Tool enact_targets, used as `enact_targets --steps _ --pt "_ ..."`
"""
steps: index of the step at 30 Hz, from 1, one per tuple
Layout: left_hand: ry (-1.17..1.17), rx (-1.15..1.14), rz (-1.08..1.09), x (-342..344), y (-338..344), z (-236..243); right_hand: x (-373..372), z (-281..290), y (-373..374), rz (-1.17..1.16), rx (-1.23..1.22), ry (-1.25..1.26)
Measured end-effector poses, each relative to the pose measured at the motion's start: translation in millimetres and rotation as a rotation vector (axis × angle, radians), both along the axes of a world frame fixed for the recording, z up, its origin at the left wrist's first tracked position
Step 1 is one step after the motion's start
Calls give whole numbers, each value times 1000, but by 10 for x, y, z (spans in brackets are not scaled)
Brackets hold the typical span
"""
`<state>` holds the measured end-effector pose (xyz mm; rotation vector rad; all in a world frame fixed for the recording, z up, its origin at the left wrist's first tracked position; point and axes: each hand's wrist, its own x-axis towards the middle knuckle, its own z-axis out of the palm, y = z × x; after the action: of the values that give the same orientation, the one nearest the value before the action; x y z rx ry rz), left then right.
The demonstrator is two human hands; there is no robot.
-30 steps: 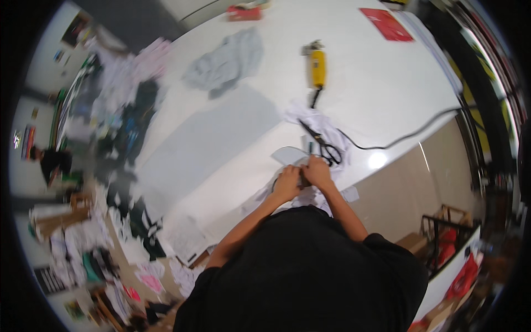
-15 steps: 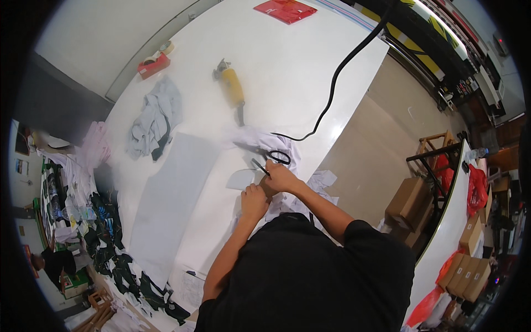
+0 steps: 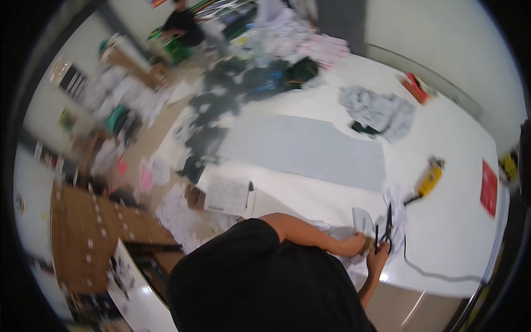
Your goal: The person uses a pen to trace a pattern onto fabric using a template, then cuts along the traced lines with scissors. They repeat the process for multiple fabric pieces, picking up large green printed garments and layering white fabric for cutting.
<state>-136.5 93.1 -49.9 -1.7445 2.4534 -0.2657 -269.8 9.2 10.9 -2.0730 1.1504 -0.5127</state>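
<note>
My left hand (image 3: 357, 244) presses on a small pale grey fabric piece (image 3: 362, 220) that lies on a heap of white scraps (image 3: 395, 202) at the near edge of the white table (image 3: 442, 232). Just beside it, my right hand (image 3: 379, 259) grips the handles of black scissors (image 3: 388, 226), whose blades point away from me next to the grey piece. Both forearms reach out from my black shirt.
A long grey fabric sheet (image 3: 304, 149) lies flat mid-table. Beyond the scraps lie a yellow power tool (image 3: 430, 180) with a black cord (image 3: 426, 271), a crumpled grey cloth (image 3: 379, 110), a red sheet (image 3: 489, 188) and a printed paper (image 3: 228, 195). Cloth piles cover the floor; another person (image 3: 182, 25) sits far off.
The view has swung round strongly, so the table now lies to the right. Both hands stay together at the fabric scraps with the scissors.
</note>
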Motion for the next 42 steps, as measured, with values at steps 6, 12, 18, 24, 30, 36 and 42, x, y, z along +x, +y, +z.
enact_targets --steps 6,12,18,24,30,36,42 --pt "-25 -27 -26 14 -70 -8 -25 -179 -140 39 16 92" --pt "282 23 28 212 -142 22 -25 -194 -128 -46 32 114" --pt "372 -128 232 326 -103 173 73 -399 -347 49 230 -64" --pt "950 137 374 592 121 784 305 507 -26 -32 594 -227" --pt "1588 48 508 923 176 664 534 747 150 -26 591 -313" --pt "1703 -87 623 1222 497 722 762 644 87 152 762 -347" --pt "1211 -249 705 1286 786 991 1248 568 130 238 583 -201"
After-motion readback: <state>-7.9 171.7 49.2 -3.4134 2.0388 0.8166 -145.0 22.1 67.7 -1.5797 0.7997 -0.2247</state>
